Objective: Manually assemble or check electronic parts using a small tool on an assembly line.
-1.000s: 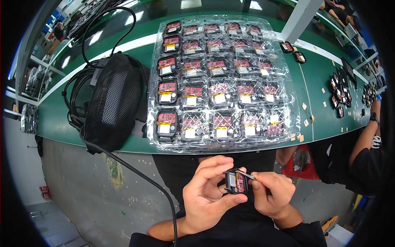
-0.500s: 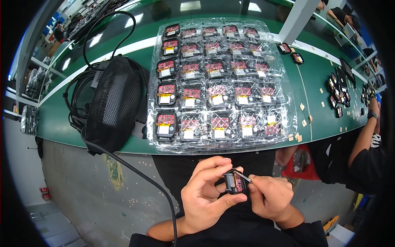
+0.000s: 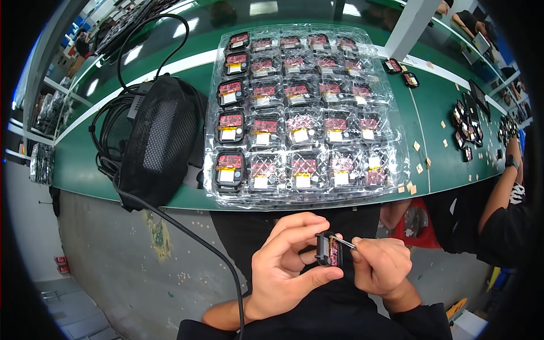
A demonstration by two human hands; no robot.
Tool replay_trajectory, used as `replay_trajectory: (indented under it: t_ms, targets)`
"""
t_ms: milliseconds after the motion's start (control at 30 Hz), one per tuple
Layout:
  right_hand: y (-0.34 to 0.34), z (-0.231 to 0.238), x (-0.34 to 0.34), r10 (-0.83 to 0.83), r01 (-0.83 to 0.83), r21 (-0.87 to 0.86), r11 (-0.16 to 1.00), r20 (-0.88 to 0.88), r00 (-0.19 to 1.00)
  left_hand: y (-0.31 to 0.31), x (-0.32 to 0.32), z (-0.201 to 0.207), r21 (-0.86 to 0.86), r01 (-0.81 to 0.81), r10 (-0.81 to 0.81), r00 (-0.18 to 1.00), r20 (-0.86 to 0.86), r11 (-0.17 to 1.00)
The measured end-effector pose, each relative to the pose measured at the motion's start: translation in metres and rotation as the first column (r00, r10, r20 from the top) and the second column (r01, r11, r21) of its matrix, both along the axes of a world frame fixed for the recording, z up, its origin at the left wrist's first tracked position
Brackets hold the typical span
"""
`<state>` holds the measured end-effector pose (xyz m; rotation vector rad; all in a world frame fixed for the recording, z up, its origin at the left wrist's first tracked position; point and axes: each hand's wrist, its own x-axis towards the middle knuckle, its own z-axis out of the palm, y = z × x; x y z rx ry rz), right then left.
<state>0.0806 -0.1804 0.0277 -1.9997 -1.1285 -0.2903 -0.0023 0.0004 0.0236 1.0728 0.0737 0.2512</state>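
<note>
Just off the table's near edge, my left hand [image 3: 283, 266] grips a small black device housing [image 3: 322, 248] between thumb and fingers. The housing is tilted on its side, and a red circuit board [image 3: 334, 252] shows inside it. My right hand [image 3: 382, 263] pinches a thin metal tool [image 3: 345, 243], whose tip reaches the upper end of the housing; its exact kind is hard to make out. Beyond my hands, a clear plastic tray [image 3: 391, 177] holds rows of similar black housings with red boards, yellow strips and white blocks.
A black mesh bag [image 3: 153, 144] with coiled cables lies left of the tray. One black cable [image 3: 195, 232] runs down past my left forearm. Loose housings [image 3: 467, 127] and small tan pieces [image 3: 419, 168] lie at right, near a co-worker's arm [image 3: 501, 181]. A post [image 3: 409, 31] stands behind.
Both hands have shifted slightly right, carrying the housing and the tool. The housing has turned a little, showing more of its side. The tool's tip stays at its upper end.
</note>
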Motion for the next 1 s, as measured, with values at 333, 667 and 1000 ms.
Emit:
replay_trajectory:
  t_ms: [333, 667, 1000]
  targets:
    - [0.006, 0.004, 0.003, 0.038, -0.039, -0.025, 0.999, -0.012, 0.999, 0.003, 0.001, -0.001, -0.029, -0.027, 0.027, 1.000, 0.011, 0.999]
    - [-0.027, -0.004, 0.062, -0.427, 0.475, 0.237, 0.848, -0.226, 0.875, 0.055, 0.041, 0.055, 0.235, -0.257, 0.241, 0.966, 0.095, 0.937]
    - [-0.021, -0.026, 0.094, -0.416, 0.563, 0.183, 0.806, -0.500, 0.759, 0.148, 0.216, 0.066, 0.895, -0.446, 0.176, 0.881, 0.440, 0.000]
